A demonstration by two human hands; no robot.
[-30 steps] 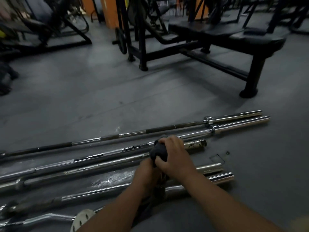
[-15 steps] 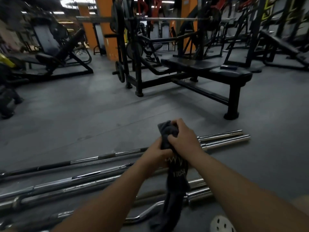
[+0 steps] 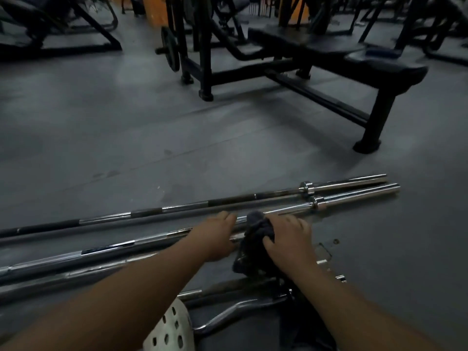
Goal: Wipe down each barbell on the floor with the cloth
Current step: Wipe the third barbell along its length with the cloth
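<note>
Hands | right hand fingers closed, pressing cloth on barbell | left hand flat, steadying bar | advice: wrap cloth round, stroke full length

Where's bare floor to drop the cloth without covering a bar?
Widest free patch: grey floor between the farthest barbell and the bench. Another lies right of the bar ends, toward the frame's right edge. Crowded: near both hands, left hand and right hand on the cloth, where bars lie close together.
</note>
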